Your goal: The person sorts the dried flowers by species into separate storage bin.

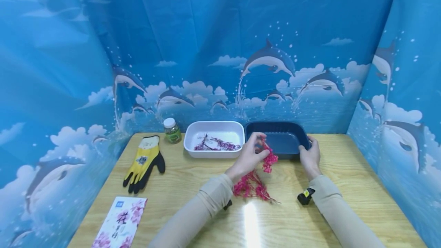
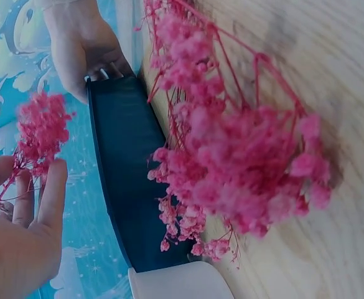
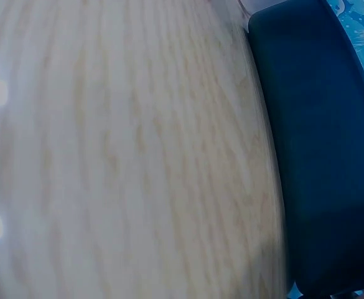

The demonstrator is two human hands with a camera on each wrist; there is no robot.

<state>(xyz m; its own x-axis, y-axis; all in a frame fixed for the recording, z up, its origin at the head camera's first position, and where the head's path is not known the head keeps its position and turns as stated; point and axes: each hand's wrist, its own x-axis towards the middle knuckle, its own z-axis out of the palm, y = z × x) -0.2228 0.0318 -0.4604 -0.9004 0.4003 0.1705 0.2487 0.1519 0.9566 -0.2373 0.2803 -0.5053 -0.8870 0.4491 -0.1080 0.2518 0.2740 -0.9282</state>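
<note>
My left hand [image 1: 250, 157] pinches a sprig of small pink dried flowers [image 1: 269, 163] between thumb and fingers, in front of the dark blue tray [image 1: 283, 142]. In the left wrist view the same sprig [image 2: 43, 128] stands up from the fingertips. My right hand [image 1: 311, 158] grips the right end of that tray, thumb on the near side and fingers behind the rim. More pink flower sprigs [image 1: 253, 186] lie on the table beneath my left forearm. The right wrist view has only the tray's outer wall [image 3: 322, 156], with the right hand almost entirely out of frame.
Left of the dark tray stands a white tray [image 1: 213, 155] holding purplish dried flower sprigs. Farther left are a white-capped green jar [image 1: 173, 131], a yellow and black work glove [image 1: 144, 162] and a floral printed packet [image 1: 120, 223]. Dolphin-printed curtain surrounds the wooden table [image 1: 179, 202].
</note>
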